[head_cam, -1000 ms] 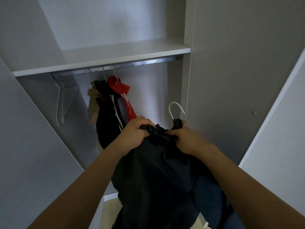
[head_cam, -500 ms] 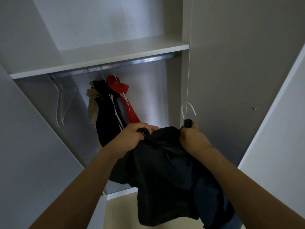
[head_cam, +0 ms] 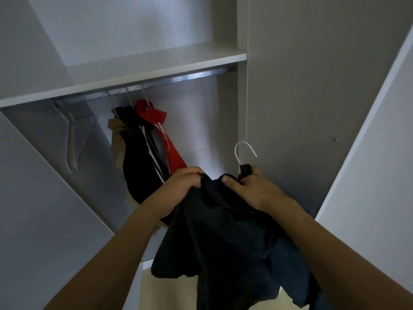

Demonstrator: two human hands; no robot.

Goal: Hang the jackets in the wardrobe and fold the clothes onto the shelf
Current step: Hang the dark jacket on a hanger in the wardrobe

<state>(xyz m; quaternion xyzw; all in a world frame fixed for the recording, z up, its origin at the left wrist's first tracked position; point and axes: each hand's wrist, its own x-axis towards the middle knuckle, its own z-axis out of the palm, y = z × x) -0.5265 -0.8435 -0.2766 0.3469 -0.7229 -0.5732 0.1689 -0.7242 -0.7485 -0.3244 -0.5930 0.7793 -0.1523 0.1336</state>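
— Two hands on one garment: our left hand [head_cam: 178,189] bunches the dark jacket [head_cam: 223,238] near its collar with the fingers curled into the cloth, and our right hand [head_cam: 252,189] has its fingers wrapped round the neck of the white hanger [head_cam: 244,151], just under the hook.

— Where is the jacket, then?

— Up in front of us, before the open wardrobe, below the rail [head_cam: 156,82] and well apart from it. Most of it hangs slack beneath our hands.

— How do we expect it to handle?

— Soft and limp, we judge, and light enough for one hand; it folds and sags wherever we are not gripping. It looks liable to slide off a shoulder of the hanger if we let the collar go too soon.

— So where do we hold?

— At the hanger's neck with the right, since that is the only stiff part. Whether both shoulders sit on the hanger we cannot tell; the cloth hides it.

— And room on the rail?

— Right of the red garment [head_cam: 161,130], the black jacket [head_cam: 138,157] and the empty hangers [head_cam: 71,142].
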